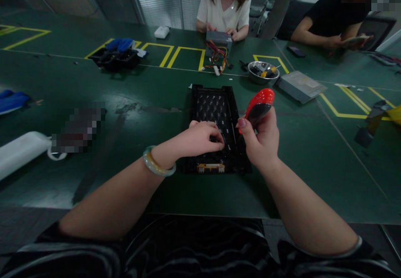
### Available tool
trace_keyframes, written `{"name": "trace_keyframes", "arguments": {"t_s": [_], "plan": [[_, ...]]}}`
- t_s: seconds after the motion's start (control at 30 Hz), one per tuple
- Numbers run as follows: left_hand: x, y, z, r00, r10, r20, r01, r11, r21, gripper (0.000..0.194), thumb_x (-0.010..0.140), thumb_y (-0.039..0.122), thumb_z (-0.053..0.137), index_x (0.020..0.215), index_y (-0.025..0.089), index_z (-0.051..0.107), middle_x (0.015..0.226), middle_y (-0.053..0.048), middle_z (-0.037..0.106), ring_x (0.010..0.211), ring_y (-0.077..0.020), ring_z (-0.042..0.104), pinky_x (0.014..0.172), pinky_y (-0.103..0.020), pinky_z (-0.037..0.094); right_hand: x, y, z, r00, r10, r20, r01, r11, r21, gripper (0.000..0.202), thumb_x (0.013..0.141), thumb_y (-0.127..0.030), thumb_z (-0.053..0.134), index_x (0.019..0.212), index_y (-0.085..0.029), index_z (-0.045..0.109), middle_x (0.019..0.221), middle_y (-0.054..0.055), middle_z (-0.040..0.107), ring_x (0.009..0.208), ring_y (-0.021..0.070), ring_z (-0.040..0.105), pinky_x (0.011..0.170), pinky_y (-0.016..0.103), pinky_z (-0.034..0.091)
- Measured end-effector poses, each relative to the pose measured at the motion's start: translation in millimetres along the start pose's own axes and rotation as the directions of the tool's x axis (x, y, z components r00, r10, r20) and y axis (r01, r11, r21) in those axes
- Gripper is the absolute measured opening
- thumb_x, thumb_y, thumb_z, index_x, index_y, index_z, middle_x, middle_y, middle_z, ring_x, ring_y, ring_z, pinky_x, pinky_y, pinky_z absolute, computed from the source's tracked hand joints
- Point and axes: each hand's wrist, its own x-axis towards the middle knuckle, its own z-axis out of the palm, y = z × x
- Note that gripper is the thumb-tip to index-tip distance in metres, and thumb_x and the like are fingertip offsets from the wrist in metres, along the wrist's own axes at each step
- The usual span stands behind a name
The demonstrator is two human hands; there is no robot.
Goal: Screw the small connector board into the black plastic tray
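Note:
A black plastic computer panel (209, 106) with a patterned inner face lies flat in front of me. A small orange circuit board (211, 168) with ports sits at its near end. My left hand (203, 139), with a bangle (158, 163) on the wrist, is over the panel's middle. Its thumb and fingertips are pinched together near the surface; whatever is between them, if anything, is too small to make out. Raised above the panel's right edge, my right hand (263, 142) is closed round a red-and-black handheld tool (259, 104), shaped like a cordless screwdriver. Its tip is hidden.
Behind the panel are a metal bowl (263, 72) of tools, a flat grey metal box (300, 86) and a power supply (219, 42) with loose cables, handled by a person opposite. A black tray (115, 60) with blue gloves stands back left. A white device (23, 152) lies at left.

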Motion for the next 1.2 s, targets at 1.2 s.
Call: {"name": "trace_keyframes", "arguments": {"t_s": [1.2], "plan": [[-6.0,29.4,7.4,0.963,-0.159,0.217,0.149,0.987,0.062,0.024,0.084,0.045,0.061,0.091,0.028,0.076,0.129,-0.001,0.057,0.123,-0.0286,0.043,0.109,-0.051,0.028,-0.8,2.0,0.0,1.000,-0.002,0.003,0.002,1.000,0.014,0.029,0.091,-0.047,0.065,0.106,-0.027,0.050,0.082,-0.002,0.059,0.066,0.0168,0.057,0.065,0.035,0.051]]}}
